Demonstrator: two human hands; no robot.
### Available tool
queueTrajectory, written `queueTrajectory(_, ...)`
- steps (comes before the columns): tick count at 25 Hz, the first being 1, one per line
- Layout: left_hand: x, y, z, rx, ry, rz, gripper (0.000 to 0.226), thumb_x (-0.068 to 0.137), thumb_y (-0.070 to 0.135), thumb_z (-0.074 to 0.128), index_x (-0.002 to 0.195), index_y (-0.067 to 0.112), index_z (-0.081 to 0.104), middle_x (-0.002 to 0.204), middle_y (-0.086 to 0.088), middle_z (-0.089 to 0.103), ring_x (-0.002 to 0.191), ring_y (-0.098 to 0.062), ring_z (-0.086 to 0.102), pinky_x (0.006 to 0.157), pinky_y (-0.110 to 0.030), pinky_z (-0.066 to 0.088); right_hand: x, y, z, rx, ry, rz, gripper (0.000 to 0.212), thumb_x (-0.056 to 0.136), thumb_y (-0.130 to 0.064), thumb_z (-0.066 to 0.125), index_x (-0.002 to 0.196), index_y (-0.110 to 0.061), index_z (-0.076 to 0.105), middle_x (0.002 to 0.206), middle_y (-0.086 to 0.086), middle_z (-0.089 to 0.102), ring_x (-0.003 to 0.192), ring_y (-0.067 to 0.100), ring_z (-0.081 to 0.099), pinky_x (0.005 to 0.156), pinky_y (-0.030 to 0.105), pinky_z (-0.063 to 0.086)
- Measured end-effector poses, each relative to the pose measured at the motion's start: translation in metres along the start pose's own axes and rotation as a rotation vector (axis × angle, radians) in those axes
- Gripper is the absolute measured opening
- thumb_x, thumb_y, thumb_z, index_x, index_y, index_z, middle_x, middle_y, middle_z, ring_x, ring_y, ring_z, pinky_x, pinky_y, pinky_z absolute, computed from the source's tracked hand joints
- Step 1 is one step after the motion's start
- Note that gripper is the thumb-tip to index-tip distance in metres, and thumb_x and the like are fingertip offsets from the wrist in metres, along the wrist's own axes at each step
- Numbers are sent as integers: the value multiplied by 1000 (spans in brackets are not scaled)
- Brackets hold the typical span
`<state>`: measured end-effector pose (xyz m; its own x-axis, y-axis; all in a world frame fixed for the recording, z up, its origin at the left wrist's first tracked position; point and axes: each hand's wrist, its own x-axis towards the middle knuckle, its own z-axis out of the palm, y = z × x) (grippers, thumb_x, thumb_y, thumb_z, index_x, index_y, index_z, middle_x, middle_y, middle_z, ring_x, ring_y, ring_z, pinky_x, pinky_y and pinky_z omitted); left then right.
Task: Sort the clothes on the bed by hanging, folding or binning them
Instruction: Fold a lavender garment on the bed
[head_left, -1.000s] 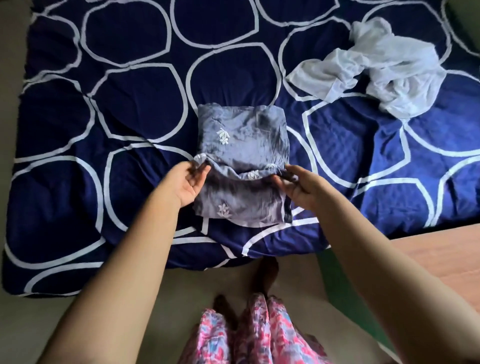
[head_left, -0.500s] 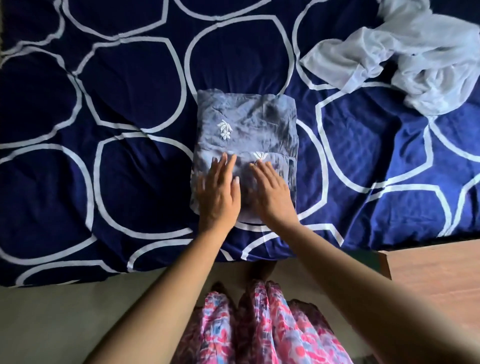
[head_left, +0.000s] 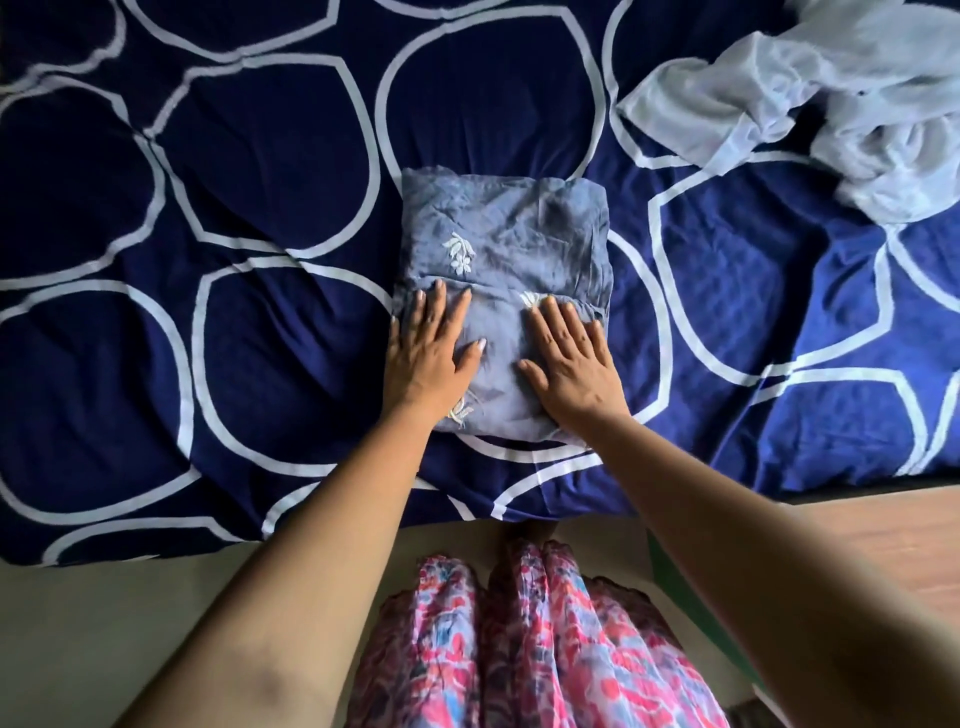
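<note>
A grey-blue garment with small white embroidered leaves (head_left: 524, 244) lies folded into a compact rectangle near the front edge of the bed (head_left: 234, 338). My left hand (head_left: 428, 351) presses flat on its near left part, fingers straight. My right hand (head_left: 569, 364) lies flat on its near right part, fingers straight and spread. A crumpled white sheer cloth (head_left: 810, 98) lies loose at the bed's far right corner, well away from both hands.
The bed wears a navy cover with large white ring shapes. Bare floor (head_left: 104, 623) runs along the bed's front edge. A wooden surface (head_left: 883, 535) stands at the right. My pink floral skirt (head_left: 519, 644) hangs below.
One second ago both hands pinched the garment's near flap by its corners. They laid it over the fold, then flattened on top. The hands have since slid apart toward the garment's sides.
</note>
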<state>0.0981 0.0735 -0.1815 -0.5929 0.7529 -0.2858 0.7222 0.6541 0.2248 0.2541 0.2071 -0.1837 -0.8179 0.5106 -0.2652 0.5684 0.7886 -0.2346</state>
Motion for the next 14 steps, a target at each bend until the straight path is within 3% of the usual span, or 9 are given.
queueTrajectory(3, -30, -25, -12, 64, 143, 257, 79, 86, 61, 32, 153, 24, 12, 161, -2, 9, 148, -22, 5, 119, -48, 5, -41, 12, -3, -71, 207, -201, 81, 87, -64, 39, 151, -17, 22, 157, 8, 14, 147, 24, 11, 119, 44, 8)
queueTrajectory(6, -66, -59, -3, 210, 145, 499, 97, 75, 59, 51, 154, 24, 7, 161, 0, 5, 148, -16, 6, 119, -47, 9, -84, 26, 15, -178, 212, -340, 84, 77, -49, 58, 149, -17, 28, 153, 9, 30, 142, 23, 26, 117, 42, 20)
queueTrajectory(8, -70, -74, 0, 241, 92, 494, 104, 68, 42, 65, 154, 26, 7, 161, 1, 4, 148, -13, 1, 120, -44, 5, -90, 27, 25, -190, 230, -259, 79, 74, -34, 55, 147, -15, 31, 150, 9, 37, 139, 22, 35, 116, 40, 21)
queueTrajectory(10, -58, -75, -6, 199, 87, 432, 109, 59, 26, 79, 150, 25, 20, 160, -2, 16, 148, -13, 3, 119, -41, -1, -84, 22, 23, -186, 240, -196, 74, 74, -29, 50, 144, -12, 35, 147, 9, 42, 135, 24, 41, 116, 40, 17)
queueTrajectory(14, -54, -69, -16, 205, 38, 418, 99, 58, 20, 84, 145, 25, 37, 149, 0, 42, 141, -17, 32, 117, -38, -9, -75, 20, 19, -132, 253, -215, 64, 71, -13, 70, 133, -6, 54, 136, 9, 55, 128, 29, 50, 114, 46, 14)
